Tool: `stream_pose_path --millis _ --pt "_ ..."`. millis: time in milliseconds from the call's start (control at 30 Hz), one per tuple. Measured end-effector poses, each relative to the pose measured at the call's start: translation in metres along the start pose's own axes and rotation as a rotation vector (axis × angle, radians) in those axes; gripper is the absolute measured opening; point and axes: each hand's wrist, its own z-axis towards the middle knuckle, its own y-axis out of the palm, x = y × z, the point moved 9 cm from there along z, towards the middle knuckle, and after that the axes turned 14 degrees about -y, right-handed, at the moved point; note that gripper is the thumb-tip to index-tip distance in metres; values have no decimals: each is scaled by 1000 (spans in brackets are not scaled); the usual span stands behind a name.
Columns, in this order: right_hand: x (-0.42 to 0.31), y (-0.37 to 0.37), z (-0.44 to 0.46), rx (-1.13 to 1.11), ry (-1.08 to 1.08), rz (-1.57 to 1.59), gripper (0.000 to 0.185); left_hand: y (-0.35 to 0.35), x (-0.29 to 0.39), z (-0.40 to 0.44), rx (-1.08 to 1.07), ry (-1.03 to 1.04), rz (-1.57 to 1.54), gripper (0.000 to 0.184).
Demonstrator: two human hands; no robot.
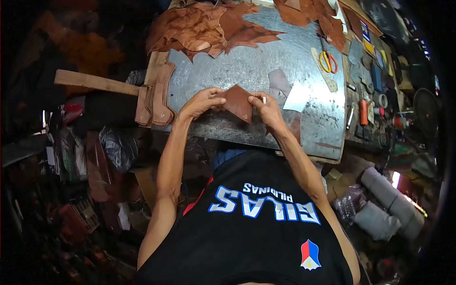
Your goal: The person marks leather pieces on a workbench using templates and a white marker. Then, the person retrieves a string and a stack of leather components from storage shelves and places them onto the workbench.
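Observation:
A brown leather piece (239, 103) with pointed corners is held up over the near edge of the metal-topped table (228, 71). My left hand (205, 102) pinches its left side between thumb and fingers. At its right side, my right hand (267, 108) grips the edge, and a small white stick-like thing pokes out between those fingers. Just right of that hand lie a white sheet (296, 98) and a grey pattern piece (279, 81). A narrow brown scrap (294, 128) shows beside my right wrist.
Large brown hides (204, 28) cover the far left of the table. Scissors (328, 62) with yellow and orange handles lie at the right, by a beige template (325, 76). Stacked cut leather pieces (163, 92) sit at the left edge. Tools and an orange-red cylinder (363, 112) crowd a side bench.

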Motion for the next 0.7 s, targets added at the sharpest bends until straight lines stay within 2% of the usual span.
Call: stream_pose_path --millis 33,100,167,200,267,333,400,467,533,600,633,700 --pt "14 -4 -6 45 130 122 23 7 -3 1 4 -4 -10 33" --pt "32 -1 -12 91 171 170 22 12 -14 0 123 31 -415 31" --pt "40 7 -15 114 207 239 21 29 -41 18 150 51 -486 29" --pt "38 5 -17 111 212 164 24 37 -41 19 195 91 -527 29" --pt "37 7 -18 60 158 64 30 11 -47 9 283 134 -561 28" --pt "37 8 -22 -17 113 92 32 -32 -39 12 331 85 -254 30" --pt "23 -4 -33 -49 66 94 34 -78 -12 -13 599 28 12 31" --pt "4 -8 -55 -139 221 198 35 -107 -1 -12 583 8 121 33" --pt "9 -24 -70 -150 224 171 35 -135 -11 3 636 -3 213 33" --pt "8 -44 -84 -146 232 79 36 -151 -15 7 794 -89 490 35" --pt "8 -51 -88 -132 233 79 36 -153 -17 10 782 -85 497 35" --pt "7 -72 -100 -132 224 61 37 -152 -5 8 1025 -19 848 36"
